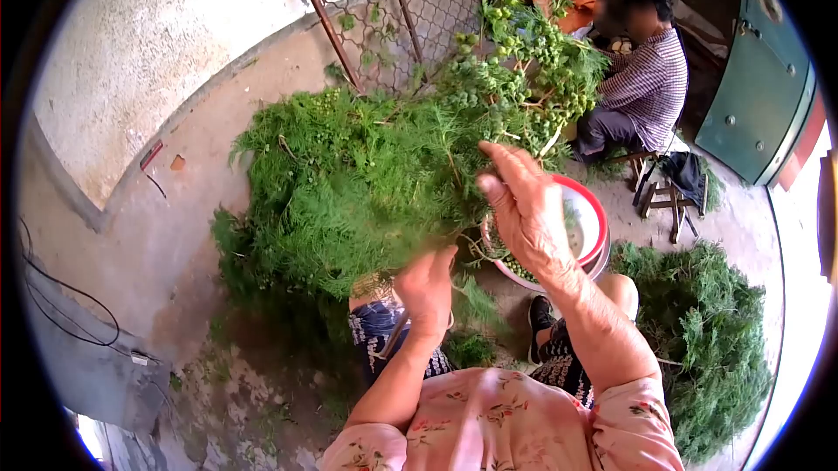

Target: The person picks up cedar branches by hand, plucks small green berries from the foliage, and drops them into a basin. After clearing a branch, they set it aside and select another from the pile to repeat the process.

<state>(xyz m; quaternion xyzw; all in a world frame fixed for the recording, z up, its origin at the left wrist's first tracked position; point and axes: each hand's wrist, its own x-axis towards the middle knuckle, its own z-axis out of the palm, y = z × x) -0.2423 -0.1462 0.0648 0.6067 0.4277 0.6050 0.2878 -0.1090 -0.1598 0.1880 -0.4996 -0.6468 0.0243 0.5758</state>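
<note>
My right hand (528,209) is raised over a white basin with a red rim (599,209), its thumb and fingers apart and nothing visible between them. Motion smears my left hand (426,289), which is at the lower edge of a big heap of feathery green branches (349,174); its grip cannot be made out. A thin grey bar (393,337) shows below that hand, over my patterned shorts. Small round green berries (521,272) lie in a wider pan partly under the basin. Branches thick with green fruit clusters (532,61) top the heap's far right side.
A person in a checked shirt (650,78) sits at the back right, near a small wooden stool (670,200). Another pile of green branches (698,331) lies at my right. A metal lattice gate (401,8) leans behind the heap; a green door (755,78) stands right.
</note>
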